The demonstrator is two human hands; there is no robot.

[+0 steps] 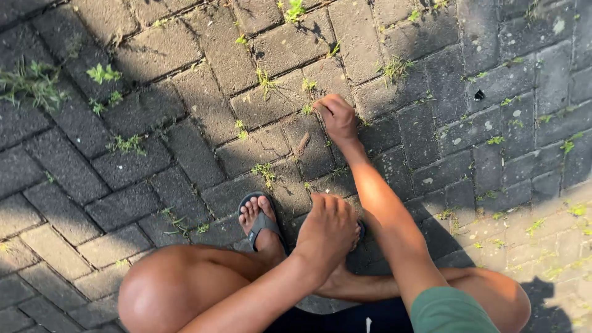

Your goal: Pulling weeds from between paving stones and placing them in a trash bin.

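I am squatting over grey paving bricks (123, 203) with small green weeds growing in the joints. My right hand (337, 117) reaches forward, its fingers pinched together low against the bricks at a small weed (308, 109) just left of the fingertips. My left hand (327, 231) hangs closer to me in a loose fist above my feet, back of the hand up; nothing shows in it. A dry brown leaf (302, 144) lies between the two hands.
My left foot in a dark sandal (262, 221) stands on the bricks beside my left knee (166, 290). More weed tufts grow at the left (103, 74), the far left edge (31, 83), the middle (265, 171) and the upper right (394, 68).
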